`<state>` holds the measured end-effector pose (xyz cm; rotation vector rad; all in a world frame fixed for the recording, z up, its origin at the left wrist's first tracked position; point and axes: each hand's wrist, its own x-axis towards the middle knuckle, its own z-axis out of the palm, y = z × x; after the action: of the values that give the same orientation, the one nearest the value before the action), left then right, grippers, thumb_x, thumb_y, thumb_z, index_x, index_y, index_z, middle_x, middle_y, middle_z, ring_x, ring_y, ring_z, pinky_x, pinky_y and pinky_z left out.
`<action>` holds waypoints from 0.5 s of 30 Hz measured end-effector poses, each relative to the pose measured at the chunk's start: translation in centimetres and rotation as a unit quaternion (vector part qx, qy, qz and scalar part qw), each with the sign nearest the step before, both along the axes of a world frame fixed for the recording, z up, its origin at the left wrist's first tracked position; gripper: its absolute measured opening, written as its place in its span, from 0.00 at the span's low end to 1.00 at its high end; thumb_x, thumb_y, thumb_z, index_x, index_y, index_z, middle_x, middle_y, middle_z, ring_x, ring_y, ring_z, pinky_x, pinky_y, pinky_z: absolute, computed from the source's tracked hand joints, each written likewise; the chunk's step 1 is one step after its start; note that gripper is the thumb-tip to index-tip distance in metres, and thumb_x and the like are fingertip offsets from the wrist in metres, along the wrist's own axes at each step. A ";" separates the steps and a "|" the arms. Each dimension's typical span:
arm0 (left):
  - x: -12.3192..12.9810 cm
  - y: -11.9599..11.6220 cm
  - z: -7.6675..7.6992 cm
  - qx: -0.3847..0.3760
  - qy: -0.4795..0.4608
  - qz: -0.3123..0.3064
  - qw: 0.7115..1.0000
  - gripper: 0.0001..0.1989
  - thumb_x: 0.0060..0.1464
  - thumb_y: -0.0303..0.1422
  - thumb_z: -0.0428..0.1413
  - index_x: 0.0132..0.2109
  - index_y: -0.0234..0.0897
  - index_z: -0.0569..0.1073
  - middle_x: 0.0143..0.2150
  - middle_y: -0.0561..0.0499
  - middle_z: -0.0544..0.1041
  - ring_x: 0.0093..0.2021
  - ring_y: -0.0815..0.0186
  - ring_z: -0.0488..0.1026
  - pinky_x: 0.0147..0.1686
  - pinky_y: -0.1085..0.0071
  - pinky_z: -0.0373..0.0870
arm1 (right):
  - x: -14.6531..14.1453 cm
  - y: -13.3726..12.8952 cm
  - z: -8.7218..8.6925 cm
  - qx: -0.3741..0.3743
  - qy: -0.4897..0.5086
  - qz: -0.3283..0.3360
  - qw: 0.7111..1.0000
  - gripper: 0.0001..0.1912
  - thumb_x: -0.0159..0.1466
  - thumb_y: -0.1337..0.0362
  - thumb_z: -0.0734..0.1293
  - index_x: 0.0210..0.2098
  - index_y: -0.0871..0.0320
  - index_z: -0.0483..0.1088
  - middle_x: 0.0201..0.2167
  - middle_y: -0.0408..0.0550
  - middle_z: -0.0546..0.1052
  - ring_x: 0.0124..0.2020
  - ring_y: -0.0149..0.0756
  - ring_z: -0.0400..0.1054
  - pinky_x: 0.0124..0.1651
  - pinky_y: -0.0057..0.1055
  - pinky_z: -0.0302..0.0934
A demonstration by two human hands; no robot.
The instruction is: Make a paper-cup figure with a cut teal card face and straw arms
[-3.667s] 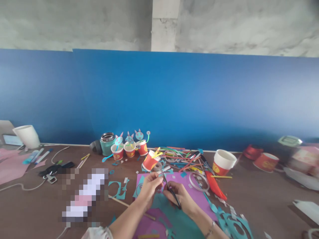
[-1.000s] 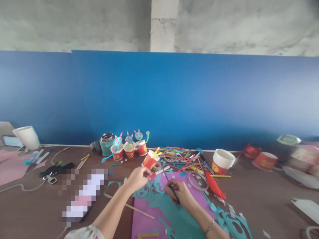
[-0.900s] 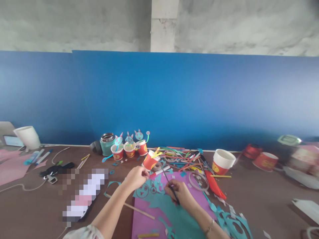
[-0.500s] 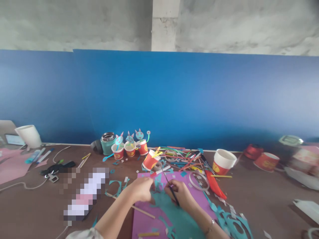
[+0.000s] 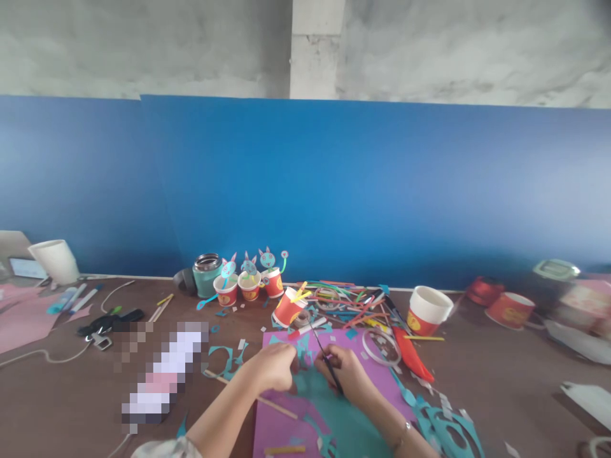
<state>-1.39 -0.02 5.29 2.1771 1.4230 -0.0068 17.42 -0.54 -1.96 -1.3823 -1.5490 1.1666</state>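
My right hand [image 5: 347, 374] is closed round a thin dark tool [image 5: 329, 367], its slim tip pointing up and left; what kind of tool it is cannot be made out. To its left, my left hand [image 5: 277, 367] has its fingers curled downward over the edge of a teal sheet [image 5: 341, 407]; whatever is between them is hidden. Under both lies a purple sheet [image 5: 267, 429] strewn with teal scraps. A roll of clear tape [image 5: 380, 346] rests on the purple sheet, right of my right hand.
Behind my hands stand red-and-white cups [image 5: 225, 291] with teal cat faces, a tipped cup [image 5: 287, 308] and a heap of coloured strips [image 5: 348, 302]. A larger cup [image 5: 428, 312] and red pouch [image 5: 413, 356] are at right. Teal offcuts [image 5: 449, 429] lie front right.
My left hand has shifted slightly down and to the right, its fingers curled. My right hand and the dark tool have hardly moved.
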 end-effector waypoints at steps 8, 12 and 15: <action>0.0 0.7 0.1 -0.060 -0.050 0.003 0.997 0.09 0.34 0.27 0.57 0.29 0.38 0.75 0.28 0.51 0.77 0.28 0.63 0.73 0.23 0.75 0.61 | 0.3 -0.2 1.0 0.251 -0.165 -0.055 0.952 0.17 0.49 0.69 0.63 0.40 0.57 0.68 0.36 0.50 0.75 0.39 0.42 0.67 0.43 0.34 0.61; -0.1 0.9 -0.2 -0.067 -0.074 0.005 0.995 0.06 0.32 0.25 0.56 0.24 0.38 0.74 0.23 0.53 0.74 0.24 0.64 0.70 0.21 0.74 0.59 | 0.1 -0.1 0.3 0.241 -0.180 0.031 0.953 0.18 0.47 0.74 0.60 0.37 0.56 0.69 0.34 0.48 0.75 0.37 0.40 0.67 0.40 0.32 0.61; -0.3 1.0 -0.4 -0.067 -0.099 0.011 0.993 0.05 0.32 0.26 0.56 0.22 0.39 0.74 0.21 0.54 0.73 0.23 0.64 0.69 0.21 0.73 0.59 | 0.2 0.0 0.1 0.207 -0.167 0.017 0.964 0.17 0.48 0.73 0.60 0.37 0.56 0.69 0.32 0.47 0.75 0.34 0.39 0.68 0.38 0.30 0.60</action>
<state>-1.70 0.95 4.90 1.9927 1.2964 0.1143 17.63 -0.56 -1.86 -1.3102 -1.9252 0.5923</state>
